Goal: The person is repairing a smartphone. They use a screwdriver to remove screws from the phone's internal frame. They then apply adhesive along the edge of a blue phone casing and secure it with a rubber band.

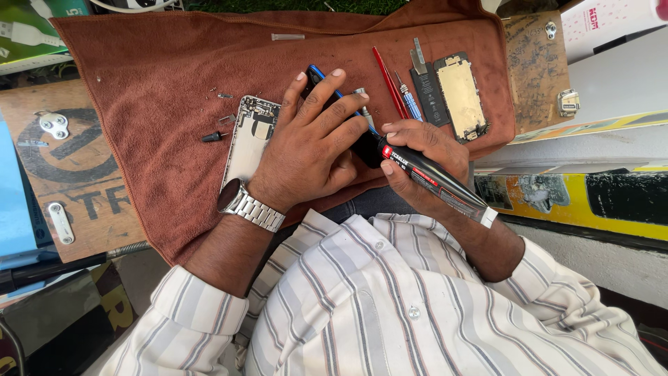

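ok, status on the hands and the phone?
Left hand gripping blue phone on the brown towel. Right hand holds glue tube, tip at phone. Nothing in the way.

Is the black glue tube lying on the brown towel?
No, the right hand holds the black glue tube up with its tip at the blue-edged phone under the left hand.

1. The dark phone (pixel 334 104) with a blue edge lies tilted on the brown cloth (pixel 160 83), mostly covered.
2. The black glue tube (pixel 431 177) with a red band points its tip at the phone's lower end, slanting down-right.
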